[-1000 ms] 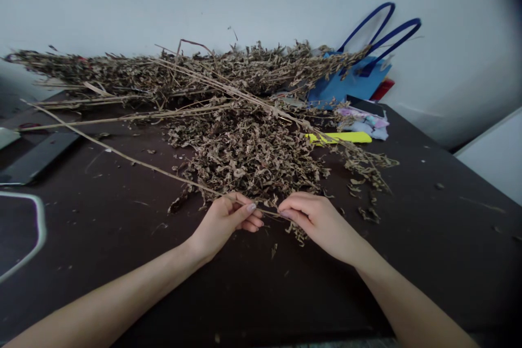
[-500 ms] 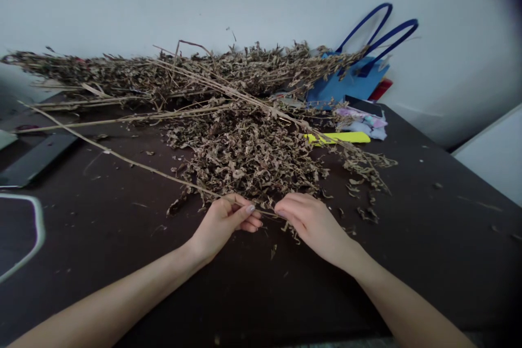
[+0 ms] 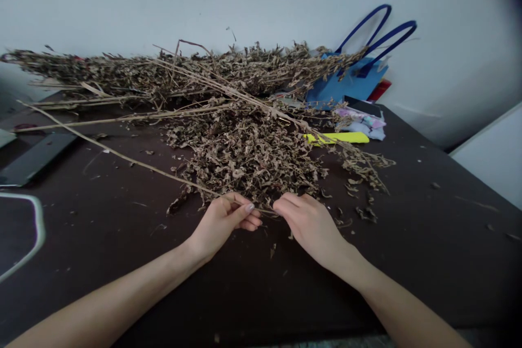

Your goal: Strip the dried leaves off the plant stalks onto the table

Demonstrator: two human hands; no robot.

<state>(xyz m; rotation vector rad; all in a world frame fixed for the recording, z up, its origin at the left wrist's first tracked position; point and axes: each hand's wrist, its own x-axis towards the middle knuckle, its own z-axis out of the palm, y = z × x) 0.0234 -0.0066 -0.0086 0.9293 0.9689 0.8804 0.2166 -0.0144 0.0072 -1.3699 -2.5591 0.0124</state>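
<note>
A long, thin dried plant stem (image 3: 138, 162) runs from the left side of the table to my hands. My left hand (image 3: 228, 220) pinches it between thumb and fingers near its right end. Just to the right, my right hand (image 3: 312, 225) is closed on the same stem, its fingertips partly hidden by the back of the hand. Behind both hands lies a loose heap of dried, curled brown leaves (image 3: 253, 157). A few leaf bits (image 3: 273, 250) are scattered on the dark table in front of the fingers.
Along the wall lies a big bundle of dried leafy stalks (image 3: 122, 73). At the back right are a blue bag (image 3: 346, 87), a yellow strip (image 3: 338, 138) and a pastel cloth (image 3: 365, 122). On the left are a dark flat object (image 3: 38, 159) and a white curved frame (image 3: 39, 223).
My right hand has shifted slightly, and the leafy bits that hung beneath its fingers are mostly out of sight. My left hand stays on the stem in nearly the same place.
</note>
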